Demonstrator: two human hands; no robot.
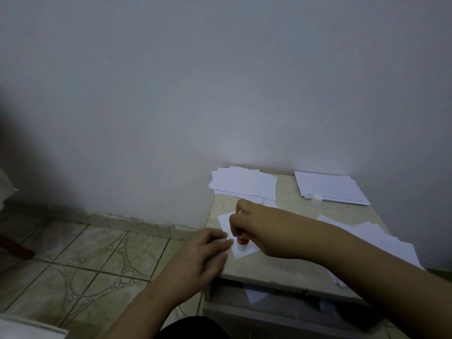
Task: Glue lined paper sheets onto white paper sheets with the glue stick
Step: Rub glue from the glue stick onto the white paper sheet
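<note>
Pale grey wall (220, 81) fills most of the view, with patterned floor tiles (93, 260) below it on the left and a small beige worktop (288, 260) pushed into the corner on the right.

On that worktop the right hand (259, 226) has its grip clenched round the glue stick (242, 239), fingers curled over the red barrel and the stick pointing down so that its lower end meets a small white sheet (226, 220). That sheet lies near the left edge of the worktop, partly hidden by the hand. The left hand (203, 255) rests with straight, relaxed fingers on the sheet's near left corner, its grip released, fingertips (227, 242) just beside the glue stick; they are somewhat blurred, so whether they press or merely touch is hard to say.

Beyond the hands, a loose pile of white paper (242, 184) sits at the back left of the worktop, touching the wall. A second, neater stack (330, 188) lies at the back right, and a small white cap (317, 199) stands at its front edge. More sheets (381, 238) spread along the right side, partly under the right forearm. Below the top, an open shelf holds another piece of paper (256, 293). A dark reddish object (14, 245) shows at the far left on the floor.
</note>
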